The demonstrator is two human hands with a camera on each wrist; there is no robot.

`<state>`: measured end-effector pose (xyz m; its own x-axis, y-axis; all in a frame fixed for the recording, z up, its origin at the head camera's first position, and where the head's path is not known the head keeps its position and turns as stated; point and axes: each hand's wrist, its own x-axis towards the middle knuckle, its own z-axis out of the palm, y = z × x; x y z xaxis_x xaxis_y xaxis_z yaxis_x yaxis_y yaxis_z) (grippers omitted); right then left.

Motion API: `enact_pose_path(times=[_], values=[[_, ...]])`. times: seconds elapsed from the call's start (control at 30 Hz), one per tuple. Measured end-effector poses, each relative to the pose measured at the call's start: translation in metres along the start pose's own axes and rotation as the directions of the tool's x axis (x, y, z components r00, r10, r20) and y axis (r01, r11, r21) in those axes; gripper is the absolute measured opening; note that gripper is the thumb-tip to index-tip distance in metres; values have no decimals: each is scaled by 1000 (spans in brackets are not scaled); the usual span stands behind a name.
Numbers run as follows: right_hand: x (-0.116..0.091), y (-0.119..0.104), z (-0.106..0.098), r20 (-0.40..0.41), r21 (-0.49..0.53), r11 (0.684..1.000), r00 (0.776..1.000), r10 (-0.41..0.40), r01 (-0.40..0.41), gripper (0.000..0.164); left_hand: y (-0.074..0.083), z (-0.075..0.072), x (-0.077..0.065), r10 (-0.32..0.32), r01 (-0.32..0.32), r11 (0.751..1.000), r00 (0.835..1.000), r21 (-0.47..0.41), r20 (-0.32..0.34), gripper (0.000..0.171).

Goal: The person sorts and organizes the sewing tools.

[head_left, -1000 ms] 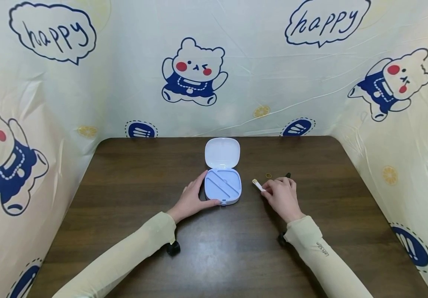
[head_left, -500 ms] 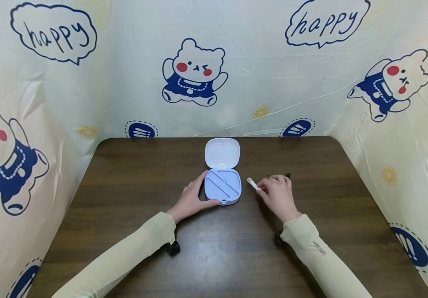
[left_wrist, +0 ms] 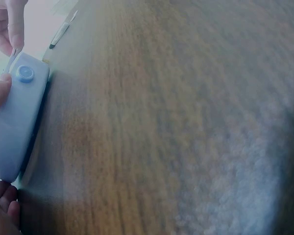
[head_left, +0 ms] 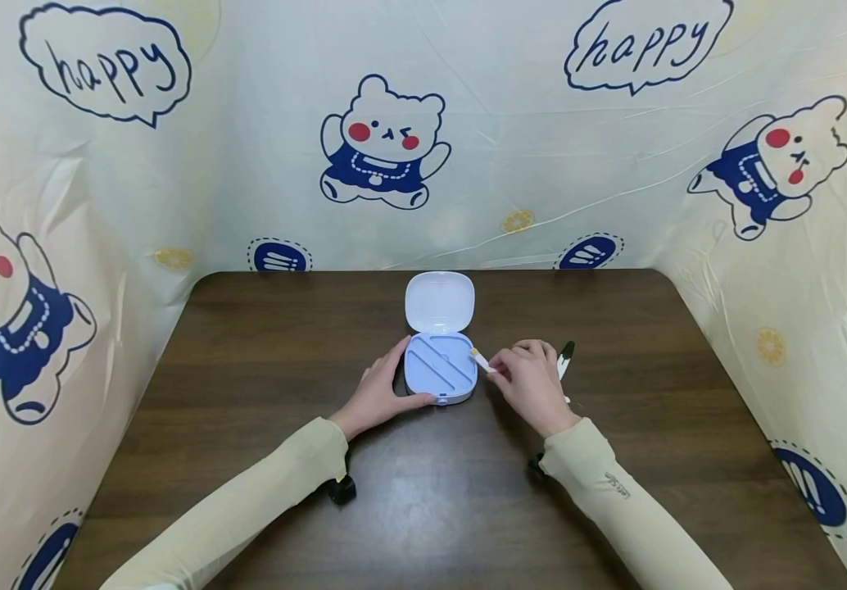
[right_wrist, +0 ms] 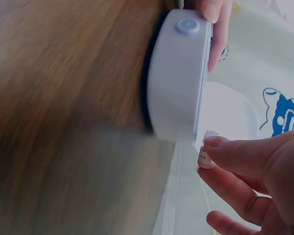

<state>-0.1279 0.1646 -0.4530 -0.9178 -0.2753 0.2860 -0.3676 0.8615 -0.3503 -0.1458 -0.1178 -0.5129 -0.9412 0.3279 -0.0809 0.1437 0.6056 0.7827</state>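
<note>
Measuring tape (head_left: 482, 360), a short white piece with a yellowish end, is located at the right edge of the storage box (head_left: 455, 398). Tick marks and a printed numeral are visible on it in the right wrist view. Its yellowish end points toward the box and overlaps the right rim in the head view; whether it makes contact cannot be determined.

The right hand (head_left: 532, 382) pinches the tape between thumb and fingers. The left hand (head_left: 381, 398) grips the box: its thumb rests at the front edge and its other fingers bear on the left side.

The box is light blue, with rounded corners, and sits on the brown tabletop (head_left: 401, 516). Its lid (head_left: 440, 301) is swung back at the far side. The tray (head_left: 432, 378) inside is divided by diagonal ribs. A round button (right_wrist: 188, 26) is mounted on the front wall.

A slim white tool (head_left: 568, 351) with a dark end lies on the tabletop just beyond the right hand, which partly covers it in the head view. Pale sleeves (head_left: 269, 485) cover both forearms. Printed cloth (head_left: 246, 164) with bear figures surrounds the far and side edges.
</note>
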Motion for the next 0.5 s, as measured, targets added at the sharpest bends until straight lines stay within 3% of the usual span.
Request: enact_pose_path(times=[0.5], values=[[9, -28, 12, 4, 13, 997, 997, -80, 80, 10, 0, -1, 0, -26, 26, 1000, 1000, 9, 14, 118]])
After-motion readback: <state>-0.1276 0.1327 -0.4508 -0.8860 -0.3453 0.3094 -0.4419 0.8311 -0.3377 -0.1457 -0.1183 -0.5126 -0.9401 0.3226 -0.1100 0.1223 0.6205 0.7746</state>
